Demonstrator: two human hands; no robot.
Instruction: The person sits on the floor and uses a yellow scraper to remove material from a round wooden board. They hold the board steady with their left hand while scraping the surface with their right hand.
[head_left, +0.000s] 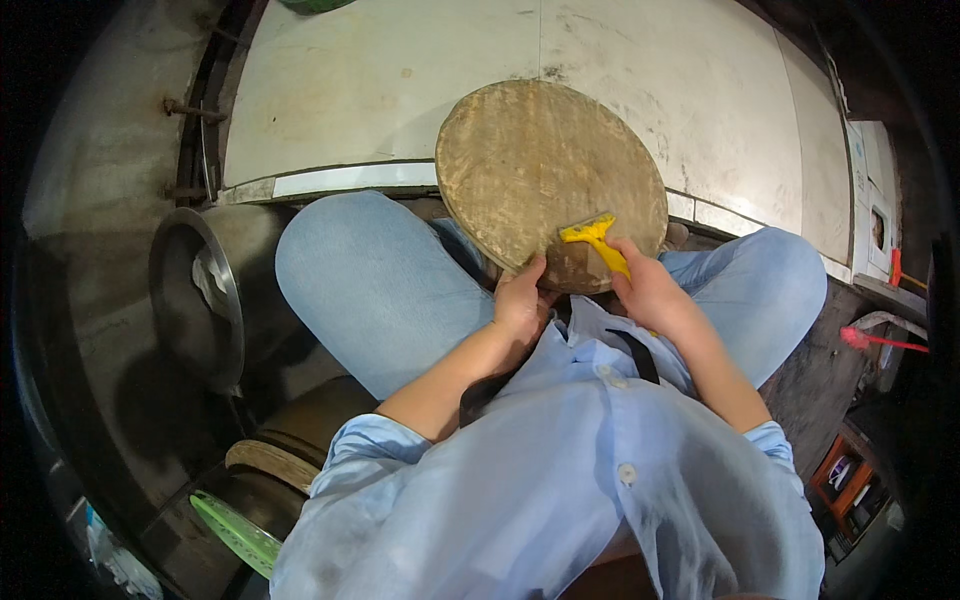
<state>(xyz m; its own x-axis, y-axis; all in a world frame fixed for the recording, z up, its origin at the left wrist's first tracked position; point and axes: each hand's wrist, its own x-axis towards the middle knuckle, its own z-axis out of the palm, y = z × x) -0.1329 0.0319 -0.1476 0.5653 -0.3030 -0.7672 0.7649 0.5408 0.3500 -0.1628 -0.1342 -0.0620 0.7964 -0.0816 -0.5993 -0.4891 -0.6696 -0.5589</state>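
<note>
A round, worn wooden board (547, 165) is tilted up between my knees, its far edge over the white tiled surface. My left hand (521, 300) grips the board's near left edge, thumb on the face and fingers out of sight underneath. In my right hand (649, 285) is a yellow plastic scraper (596, 232). Its wide head rests on or just above the near part of the board. Around and below the head, a patch of wood is darker brown than the rest of the face.
A metal pot (196, 300) lies on its side at left, pale cloth-like material inside. Behind it are a round wooden piece (274, 459) and a green plastic basket (236, 532). White tiles (345, 97) extend ahead. A white box (874, 202) and a red-handled item (855, 337) are at right.
</note>
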